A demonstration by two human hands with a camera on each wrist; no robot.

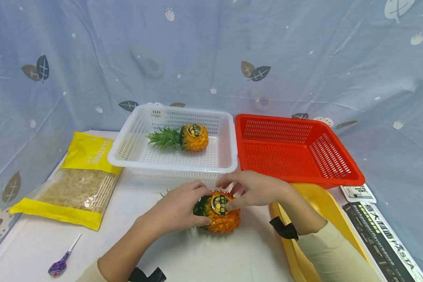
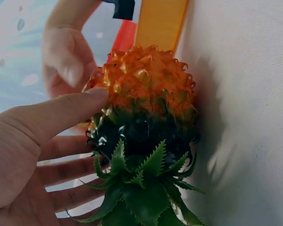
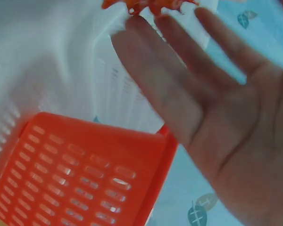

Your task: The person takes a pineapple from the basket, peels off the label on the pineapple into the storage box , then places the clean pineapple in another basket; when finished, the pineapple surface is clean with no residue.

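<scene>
A toy pineapple (image 1: 225,224), orange with a dark green end and a round label, lies on the white table in front of me. My left hand (image 1: 176,207) holds it around its dark end, and in the left wrist view the thumb lies along the orange body with the fingers spread on the far side, near the spiky green leaves (image 2: 141,193). Over the orange end hovers my right hand (image 1: 253,188), fingers loosely extended. In the right wrist view its fingertips are right at the orange spikes (image 3: 151,5). The left hand hides most of the leaves in the head view.
A white basket (image 1: 172,169) behind the hands contains another pineapple (image 1: 194,141). To its right stands a red basket (image 1: 299,178); a yellow tray (image 1: 310,192) is under the right forearm. A pasta bag (image 1: 75,184) and lollipop (image 1: 60,264) lie left, printed packages (image 1: 380,239) far right.
</scene>
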